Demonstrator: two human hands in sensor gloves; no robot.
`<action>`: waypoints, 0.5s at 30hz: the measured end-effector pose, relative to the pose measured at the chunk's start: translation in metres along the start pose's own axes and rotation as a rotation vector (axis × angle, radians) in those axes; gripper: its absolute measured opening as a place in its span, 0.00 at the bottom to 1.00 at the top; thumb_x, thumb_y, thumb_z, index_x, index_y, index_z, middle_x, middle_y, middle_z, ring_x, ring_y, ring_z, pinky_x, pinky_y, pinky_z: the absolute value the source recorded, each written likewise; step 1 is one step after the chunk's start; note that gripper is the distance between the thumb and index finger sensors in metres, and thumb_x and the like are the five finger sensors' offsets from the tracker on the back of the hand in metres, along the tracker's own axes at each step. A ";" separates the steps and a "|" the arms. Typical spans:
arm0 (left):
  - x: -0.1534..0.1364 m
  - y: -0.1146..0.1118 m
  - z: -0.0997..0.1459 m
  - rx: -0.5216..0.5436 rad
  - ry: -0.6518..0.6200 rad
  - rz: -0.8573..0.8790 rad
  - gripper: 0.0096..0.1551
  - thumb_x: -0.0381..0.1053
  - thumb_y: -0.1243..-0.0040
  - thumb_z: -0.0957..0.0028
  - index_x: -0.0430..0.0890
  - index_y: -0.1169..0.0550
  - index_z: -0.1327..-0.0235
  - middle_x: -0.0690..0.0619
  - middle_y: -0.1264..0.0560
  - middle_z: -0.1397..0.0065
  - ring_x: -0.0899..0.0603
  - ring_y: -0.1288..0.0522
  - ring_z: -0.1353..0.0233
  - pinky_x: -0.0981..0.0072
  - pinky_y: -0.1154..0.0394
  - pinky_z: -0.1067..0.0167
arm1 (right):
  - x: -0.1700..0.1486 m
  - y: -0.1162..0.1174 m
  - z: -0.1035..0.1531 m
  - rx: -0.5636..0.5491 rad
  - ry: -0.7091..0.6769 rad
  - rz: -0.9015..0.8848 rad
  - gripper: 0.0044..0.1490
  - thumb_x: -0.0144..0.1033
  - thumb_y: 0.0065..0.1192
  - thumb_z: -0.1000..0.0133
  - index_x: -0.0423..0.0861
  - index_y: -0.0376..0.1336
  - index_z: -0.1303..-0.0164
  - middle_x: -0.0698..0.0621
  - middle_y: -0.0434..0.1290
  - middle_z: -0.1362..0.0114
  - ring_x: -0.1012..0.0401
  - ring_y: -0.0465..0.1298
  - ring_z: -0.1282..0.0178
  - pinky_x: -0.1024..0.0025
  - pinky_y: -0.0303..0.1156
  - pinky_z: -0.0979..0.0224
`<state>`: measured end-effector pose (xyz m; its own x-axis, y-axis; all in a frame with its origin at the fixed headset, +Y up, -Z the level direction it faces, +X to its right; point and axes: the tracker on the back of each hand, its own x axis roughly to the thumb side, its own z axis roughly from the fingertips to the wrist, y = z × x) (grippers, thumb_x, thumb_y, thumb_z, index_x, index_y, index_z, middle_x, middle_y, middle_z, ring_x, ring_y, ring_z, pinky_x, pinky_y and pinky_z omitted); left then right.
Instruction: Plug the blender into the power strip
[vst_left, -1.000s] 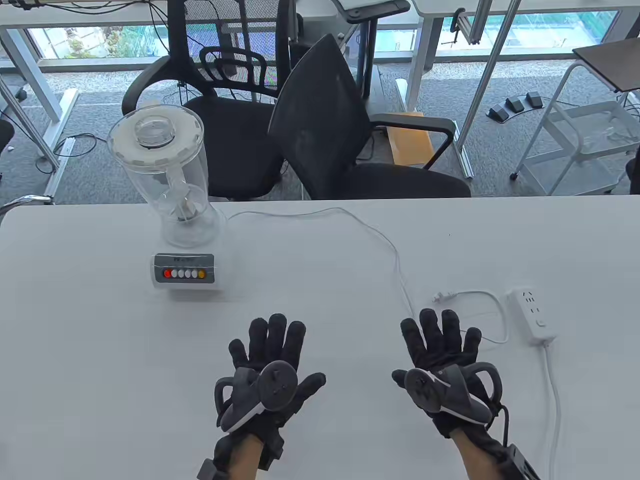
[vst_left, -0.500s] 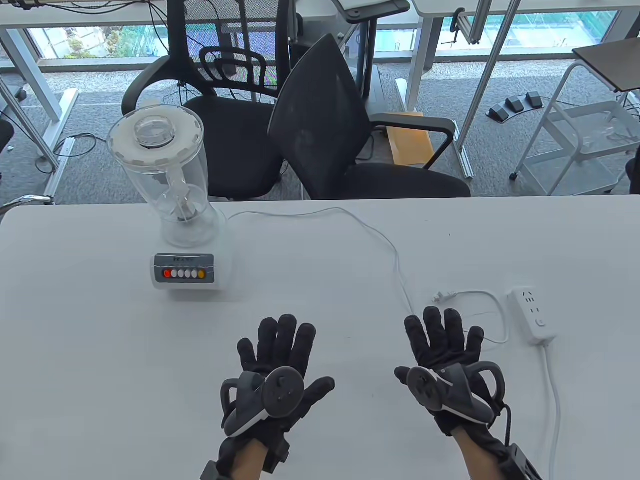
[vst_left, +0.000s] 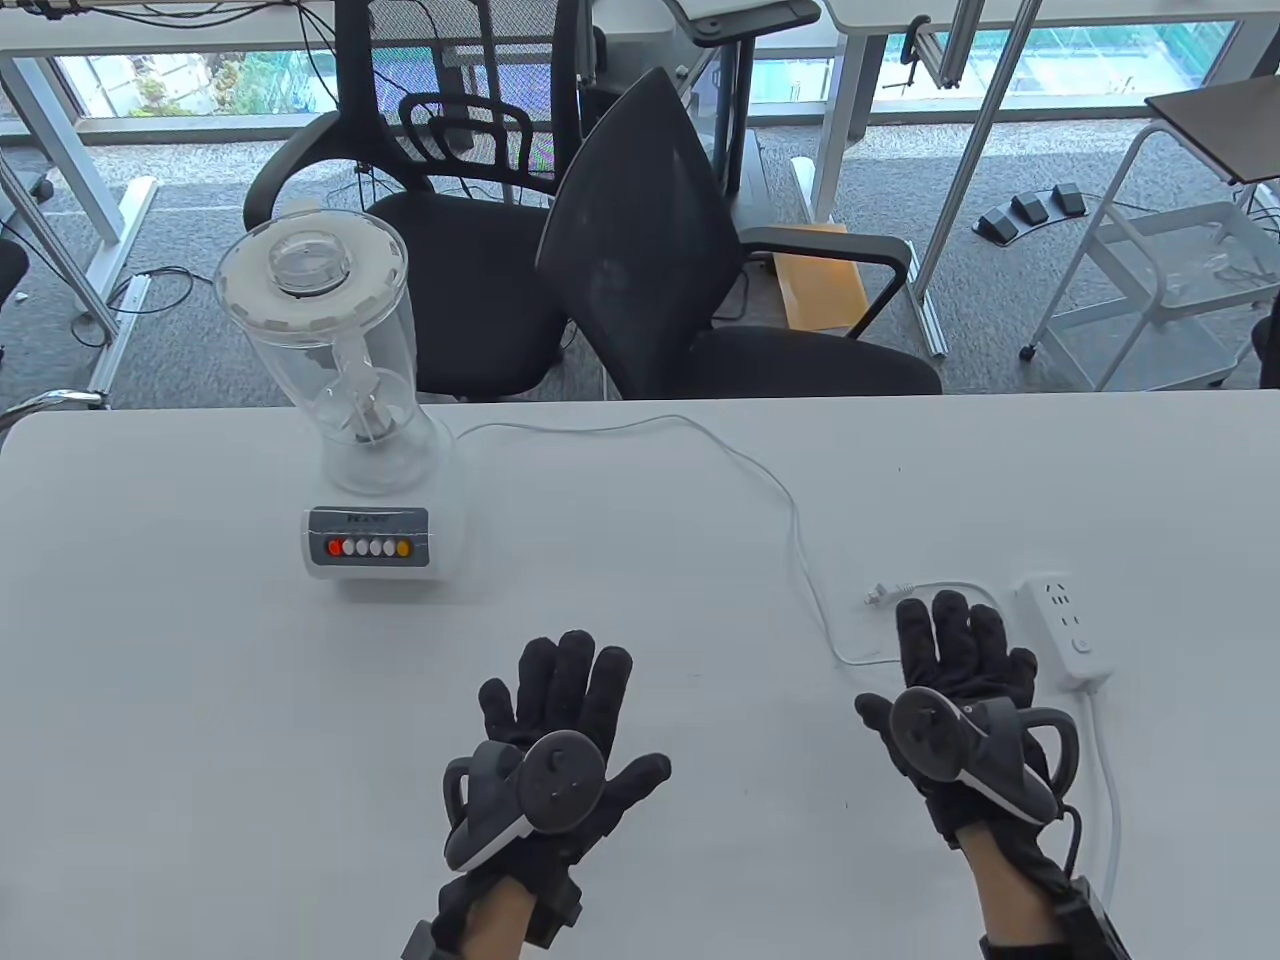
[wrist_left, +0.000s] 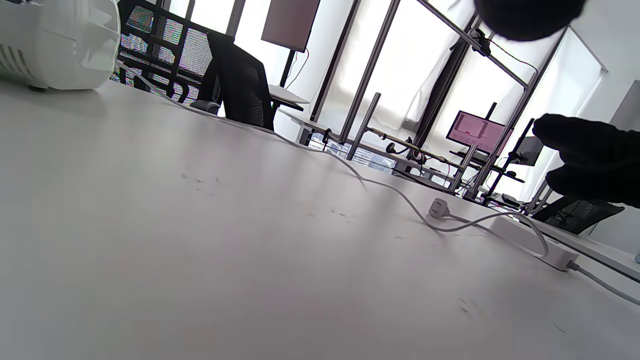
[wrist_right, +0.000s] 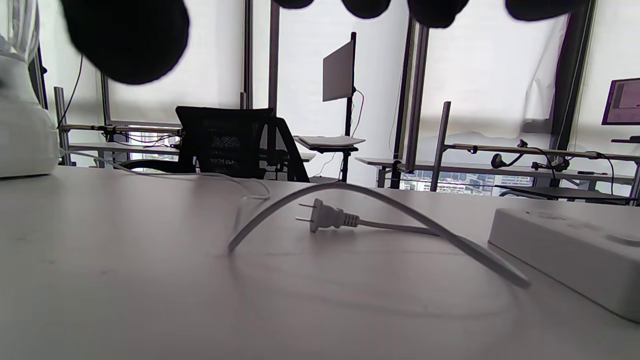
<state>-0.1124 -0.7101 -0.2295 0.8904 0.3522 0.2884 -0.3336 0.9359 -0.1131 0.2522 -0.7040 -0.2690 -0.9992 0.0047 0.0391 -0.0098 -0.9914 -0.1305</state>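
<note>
Fingers (vst_left: 945, 625) spread near white two-pronged plug (wrist_right: 327, 218).

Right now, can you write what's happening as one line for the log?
step: reach for plug | right hand: open, near plug | left hand: open, idle | plug: on table, not in power strip

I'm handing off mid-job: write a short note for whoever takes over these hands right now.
Left hand: open, fingers spread, over the table, holding nothing.
Right hand: open, holding nothing, just short of the plug.
Blender stands at the table's far left; its cord runs right to the plug, which lies loose beside the power strip.
Done: nothing plugged in yet.
Left: grip the plug with the right hand and push it into the strip.
</note>
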 end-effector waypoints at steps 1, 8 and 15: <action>0.000 0.000 0.000 0.000 0.000 0.000 0.58 0.78 0.54 0.52 0.60 0.65 0.19 0.46 0.67 0.10 0.29 0.67 0.11 0.19 0.64 0.28 | -0.007 -0.001 -0.002 -0.001 0.024 -0.010 0.63 0.59 0.57 0.45 0.39 0.34 0.14 0.30 0.37 0.14 0.26 0.43 0.18 0.19 0.50 0.30; -0.003 0.003 0.001 0.013 0.010 0.011 0.58 0.78 0.54 0.52 0.60 0.65 0.19 0.46 0.66 0.10 0.30 0.66 0.11 0.19 0.63 0.28 | -0.064 0.002 -0.024 0.044 0.209 -0.082 0.62 0.57 0.58 0.45 0.38 0.36 0.14 0.30 0.38 0.14 0.26 0.44 0.18 0.20 0.50 0.30; -0.004 0.003 0.001 0.005 0.013 0.010 0.58 0.78 0.54 0.52 0.60 0.64 0.19 0.46 0.66 0.09 0.29 0.66 0.11 0.19 0.63 0.27 | -0.113 0.020 -0.038 0.115 0.416 -0.221 0.57 0.51 0.58 0.44 0.38 0.38 0.14 0.31 0.40 0.14 0.26 0.46 0.18 0.22 0.52 0.30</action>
<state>-0.1169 -0.7083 -0.2301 0.8908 0.3616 0.2750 -0.3440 0.9323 -0.1115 0.3636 -0.7190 -0.3139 -0.9044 0.2453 -0.3492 -0.2424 -0.9688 -0.0527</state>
